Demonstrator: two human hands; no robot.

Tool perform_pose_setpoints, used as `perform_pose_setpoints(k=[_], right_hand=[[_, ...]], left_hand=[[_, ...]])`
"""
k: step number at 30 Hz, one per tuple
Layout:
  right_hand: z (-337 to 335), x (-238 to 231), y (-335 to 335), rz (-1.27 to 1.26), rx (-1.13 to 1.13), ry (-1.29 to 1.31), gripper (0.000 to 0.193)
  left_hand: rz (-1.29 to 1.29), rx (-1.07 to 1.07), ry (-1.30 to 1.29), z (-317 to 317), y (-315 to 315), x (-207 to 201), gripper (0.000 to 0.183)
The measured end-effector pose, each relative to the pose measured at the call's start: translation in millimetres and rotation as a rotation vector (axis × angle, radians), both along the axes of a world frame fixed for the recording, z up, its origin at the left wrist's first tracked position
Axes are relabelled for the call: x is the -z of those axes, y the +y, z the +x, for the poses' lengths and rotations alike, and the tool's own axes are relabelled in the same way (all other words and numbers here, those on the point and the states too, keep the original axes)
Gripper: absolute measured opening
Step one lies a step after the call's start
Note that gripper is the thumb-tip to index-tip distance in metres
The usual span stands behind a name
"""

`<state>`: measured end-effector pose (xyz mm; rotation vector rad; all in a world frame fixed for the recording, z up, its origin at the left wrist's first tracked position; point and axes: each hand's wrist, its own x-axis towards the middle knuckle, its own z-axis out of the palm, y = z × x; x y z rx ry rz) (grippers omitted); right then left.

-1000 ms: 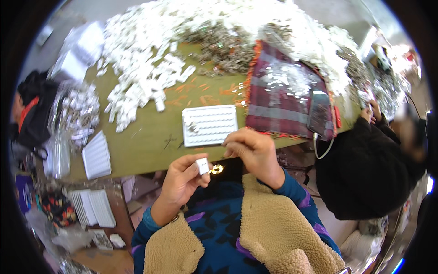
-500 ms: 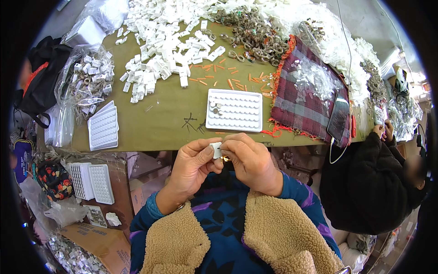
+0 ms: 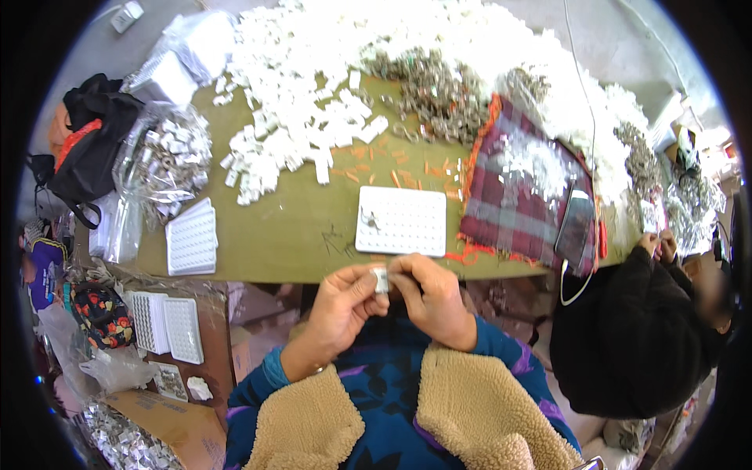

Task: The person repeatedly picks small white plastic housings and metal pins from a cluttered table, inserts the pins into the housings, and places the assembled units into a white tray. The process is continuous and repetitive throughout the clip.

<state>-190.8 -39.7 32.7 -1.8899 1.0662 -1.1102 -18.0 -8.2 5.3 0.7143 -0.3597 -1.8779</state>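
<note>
My left hand pinches a small white plastic piece between thumb and fingers, just off the near edge of the table. Close against its right side, the fingers of my right hand are closed together; what they hold, if anything, is hidden. Beyond my hands lies a white tray with rows of small hollows. A few small round grey parts sit in the tray's left part.
Across the table's back spreads a heap of white plastic pieces, with tangled greyish-brown loops beside it. Orange strips lie scattered in front. To the right are a plaid cloth, a phone and a person in black.
The view has tilted, so the table sits lower in the picture. My left hand still holds the white piece, which is turned a little. My right fingers have shifted slightly at its side.
</note>
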Motion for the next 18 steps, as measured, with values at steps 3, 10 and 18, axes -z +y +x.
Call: perform_pose_setpoints(k=[3, 10, 18], right_hand=[[4.9, -0.8, 0.1, 0.042, -0.034, -0.012, 0.010], [14.2, -7.4, -19.5, 0.068, -0.196, 0.021, 0.014], [23.1, -16.7, -187.4, -0.318, -0.151, 0.508, 0.010]], left_hand=[[-0.004, -0.004, 0.024, 0.1, 1.5, -1.8, 0.024], [-0.038, -0.011, -0.016, 19.5, -3.0, -2.1, 0.025], [-0.121, -0.023, 0.258, 56.7, -18.3, -3.9, 0.025]])
